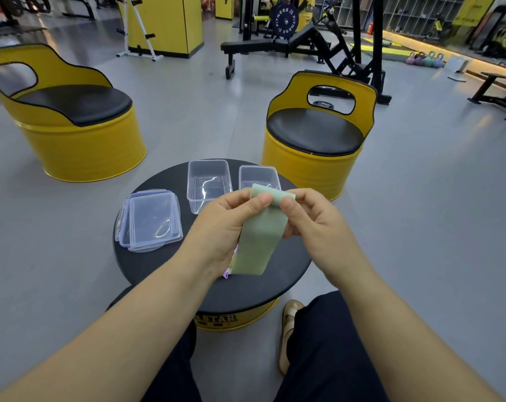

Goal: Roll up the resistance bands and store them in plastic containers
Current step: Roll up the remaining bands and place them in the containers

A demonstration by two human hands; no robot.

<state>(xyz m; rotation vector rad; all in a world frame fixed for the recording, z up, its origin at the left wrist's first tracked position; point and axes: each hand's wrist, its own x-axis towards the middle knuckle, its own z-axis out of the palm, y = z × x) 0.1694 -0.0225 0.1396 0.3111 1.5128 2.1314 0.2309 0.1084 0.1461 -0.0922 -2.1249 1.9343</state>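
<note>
Bare forearms lead to the left hand and right hand, each grip pinching the rolled top of a green resistance band above the round black tabletop. Behind stand a larger clear plastic container, a smaller container and stacked lids. The yellow drum base reads "STAR"; a distant weight plate reads "FITNESS".

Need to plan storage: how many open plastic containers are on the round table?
2. One open container sits far centre; a second container stands to its right, partly hidden behind the green band.
</note>
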